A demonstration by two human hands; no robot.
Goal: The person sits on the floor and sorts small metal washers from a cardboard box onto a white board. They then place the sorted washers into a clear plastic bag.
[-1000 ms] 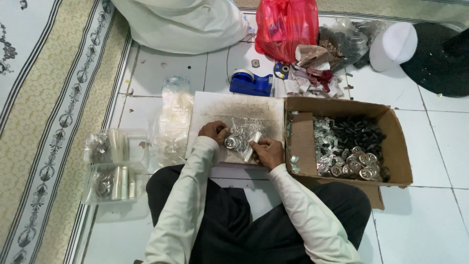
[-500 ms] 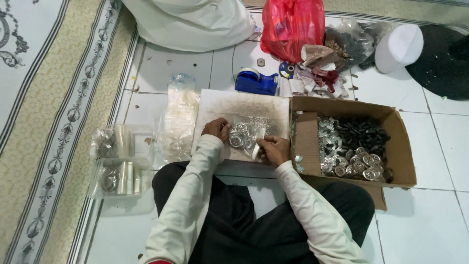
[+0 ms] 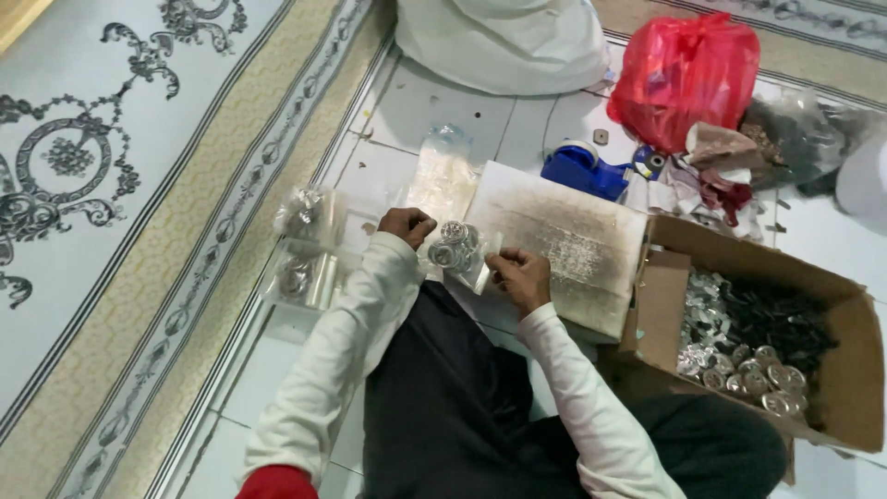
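Clear plastic: a small see-through bag of round silvery metal caps (image 3: 455, 248) is pinched between the left hand (image 3: 407, 225) and right hand (image 3: 519, 277). It has moved to the left edge of the worn white board (image 3: 573, 245), away from the brown cardboard box (image 3: 836, 370) beyond the board's right side.

Person's own body, head view: long cream/off-white sleeves on both arms, loose knit-looking fabric, creased along the forearms, cuffs ending at the wrists. Left hand (image 3: 407, 225) and right hand (image 3: 520, 277) bare, no gloves, no rings or watch visible. Dark charcoal/black trousers over the lap and legs. Small patch of red fabric at the bottom edge by the left elbow.
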